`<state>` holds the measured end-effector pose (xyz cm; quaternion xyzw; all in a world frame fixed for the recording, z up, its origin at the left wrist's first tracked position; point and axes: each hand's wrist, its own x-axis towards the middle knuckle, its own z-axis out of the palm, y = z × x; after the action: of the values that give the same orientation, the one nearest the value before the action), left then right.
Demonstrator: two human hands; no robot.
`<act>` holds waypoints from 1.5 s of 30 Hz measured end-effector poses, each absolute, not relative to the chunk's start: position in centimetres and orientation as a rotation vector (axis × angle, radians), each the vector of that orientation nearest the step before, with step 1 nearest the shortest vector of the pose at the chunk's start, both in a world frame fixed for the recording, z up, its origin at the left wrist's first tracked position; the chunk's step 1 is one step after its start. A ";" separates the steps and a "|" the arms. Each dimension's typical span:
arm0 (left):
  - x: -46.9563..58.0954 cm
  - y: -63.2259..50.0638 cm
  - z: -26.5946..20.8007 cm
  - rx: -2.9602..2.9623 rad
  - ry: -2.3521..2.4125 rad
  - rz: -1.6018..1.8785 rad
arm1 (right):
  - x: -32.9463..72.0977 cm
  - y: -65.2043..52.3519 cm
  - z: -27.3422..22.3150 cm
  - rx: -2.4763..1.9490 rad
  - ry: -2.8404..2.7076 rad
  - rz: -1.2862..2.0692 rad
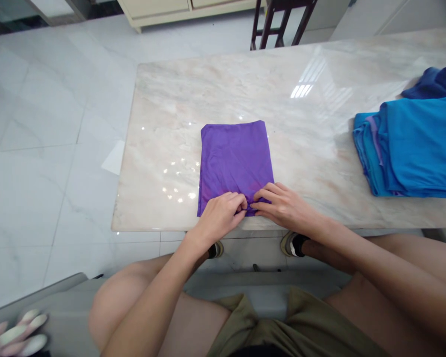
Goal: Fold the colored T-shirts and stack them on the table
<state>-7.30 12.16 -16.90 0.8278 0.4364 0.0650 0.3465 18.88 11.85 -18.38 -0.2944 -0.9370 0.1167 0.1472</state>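
A purple cloth [236, 156], folded into a rough square with a few creases, lies flat near the front edge of the marble-patterned table [163, 109]. At its near edge, my left hand [223, 210] has its fingers curled in and closed on the fabric. Close beside it, my right hand [282, 206] pinches the same edge with bent fingers. The fabric bunches between the two hands. My fingertips are partly hidden in the folds.
To the right stands a stack of folded blue cloths [423, 148], with a dark blue cloth [434, 82] behind it. A dark wooden stool [273, 27] is beyond the far table edge. Pale plush pieces [20, 332] lie on the grey seat [67, 312] at lower left.
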 end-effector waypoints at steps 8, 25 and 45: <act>-7.4 11.8 -17.0 2.235 1.171 0.119 | 18.3 11.6 -18.1 -0.876 -2.685 0.187; -10.8 13.6 -17.3 2.021 1.417 0.303 | 18.4 9.3 -18.7 -0.701 -2.723 0.288; -5.9 16.2 -17.1 2.478 1.653 0.323 | 18.7 6.7 -19.2 -0.717 -2.665 0.371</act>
<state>-5.86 16.15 -17.06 0.8248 0.5503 0.1076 0.0728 18.70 6.67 -19.24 -0.2533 -0.9418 0.1312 0.1777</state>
